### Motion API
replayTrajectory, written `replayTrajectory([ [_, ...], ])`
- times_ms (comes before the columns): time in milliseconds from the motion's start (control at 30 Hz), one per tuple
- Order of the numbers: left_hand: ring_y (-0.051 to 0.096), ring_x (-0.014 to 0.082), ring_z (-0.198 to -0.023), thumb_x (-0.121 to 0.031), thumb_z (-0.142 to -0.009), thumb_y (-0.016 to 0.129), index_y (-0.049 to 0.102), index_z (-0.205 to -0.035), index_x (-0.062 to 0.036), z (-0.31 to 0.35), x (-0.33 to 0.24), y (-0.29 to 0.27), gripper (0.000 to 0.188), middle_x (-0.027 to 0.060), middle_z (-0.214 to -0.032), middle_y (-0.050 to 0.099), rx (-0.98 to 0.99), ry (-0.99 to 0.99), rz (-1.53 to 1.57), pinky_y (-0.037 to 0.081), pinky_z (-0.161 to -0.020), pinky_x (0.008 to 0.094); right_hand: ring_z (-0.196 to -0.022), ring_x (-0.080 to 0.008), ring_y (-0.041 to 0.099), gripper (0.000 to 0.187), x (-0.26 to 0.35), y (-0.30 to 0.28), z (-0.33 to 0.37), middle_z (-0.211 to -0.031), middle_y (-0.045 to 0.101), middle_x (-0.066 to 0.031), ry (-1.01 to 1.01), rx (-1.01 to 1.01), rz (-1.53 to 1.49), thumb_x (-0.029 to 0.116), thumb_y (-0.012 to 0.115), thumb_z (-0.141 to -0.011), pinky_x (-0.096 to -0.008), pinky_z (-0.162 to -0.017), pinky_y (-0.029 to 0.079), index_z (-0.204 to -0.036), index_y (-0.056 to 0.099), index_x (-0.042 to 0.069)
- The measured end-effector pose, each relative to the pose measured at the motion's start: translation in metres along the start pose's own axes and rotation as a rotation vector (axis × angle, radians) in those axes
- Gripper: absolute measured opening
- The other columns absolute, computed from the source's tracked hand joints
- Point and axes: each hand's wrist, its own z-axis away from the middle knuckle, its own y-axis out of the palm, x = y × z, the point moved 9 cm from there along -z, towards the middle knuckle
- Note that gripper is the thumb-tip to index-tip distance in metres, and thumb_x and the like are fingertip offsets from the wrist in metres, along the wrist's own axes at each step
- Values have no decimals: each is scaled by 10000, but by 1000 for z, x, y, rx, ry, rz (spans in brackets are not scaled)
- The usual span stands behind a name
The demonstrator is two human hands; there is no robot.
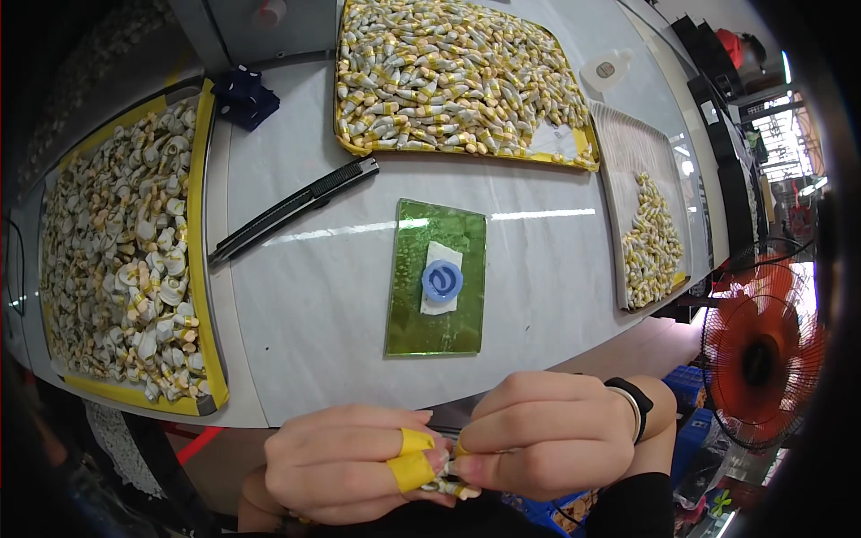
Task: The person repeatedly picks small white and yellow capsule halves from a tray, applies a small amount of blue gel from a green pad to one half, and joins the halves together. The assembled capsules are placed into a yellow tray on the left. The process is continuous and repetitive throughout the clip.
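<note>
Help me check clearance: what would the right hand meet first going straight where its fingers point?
Likely the left hand, at its yellow-taped fingers, just ahead; depth is unclear, so the small white-and-tan pieces there may come first.

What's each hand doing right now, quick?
Left hand: closed, holding small pale pieces.
Right hand: closed, pinching at those pieces; fine grip partly hidden.

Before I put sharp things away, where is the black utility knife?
In the head view, the black utility knife lies left of centre on the table, between the yellow-edged left tray and the green plate.
</note>
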Motion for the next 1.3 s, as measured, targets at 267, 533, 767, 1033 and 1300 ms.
replayTrajectory([
  [267, 660, 232, -729, -130, -614, 830, 644, -913, -20, -5, -8, -3, 370, 93, -850, 675, -44, 37, -251, 563, -696, 320, -595, -187, 597, 165, 4, -9, 8, -751, 637, -119, 47, -224, 188, -39, 725, -632, -243, -483, 480, -753, 615, -20],
  [533, 661, 229, -762, -35, -653, 792, 644, -937, 25, 13, 29, -2, 326, 141, -895, 673, -74, -283, 137, 535, -721, 288, -638, -204, 581, 142, -19, -13, 5, -758, 622, -94, 233, -118, -166, -36, 709, -680, -278, -556, 458, -805, 647, -8],
  [767, 659, 187, -803, 48, -696, 746, 636, -931, 53, 14, 38, 8, 260, 164, -888, 668, -99, -340, 610, 522, -748, 283, -721, -207, 557, 143, -32, -5, 9, -822, 565, -85, 307, -40, -323, 10, 705, -742, -281, -615, 432, -877, 660, 22],
  [1033, 654, 149, -775, 41, -692, 756, 639, -864, 41, 19, 39, 14, 208, 131, -837, 669, -104, -509, 716, 521, -734, 263, -665, -192, 533, 129, -27, 1, 4, -753, 540, -48, 240, 28, -332, 38, 726, -727, -289, -568, 404, -845, 676, 36],
  [1300, 660, 137, -757, 22, -705, 754, 638, -836, 26, 19, 39, 14, 174, 118, -815, 678, -53, -528, 676, 520, -720, 244, -670, -194, 562, 115, -27, 4, 2, -772, 592, -49, 254, 54, -348, 20, 718, -729, -290, -571, 416, -836, 676, 34],
])
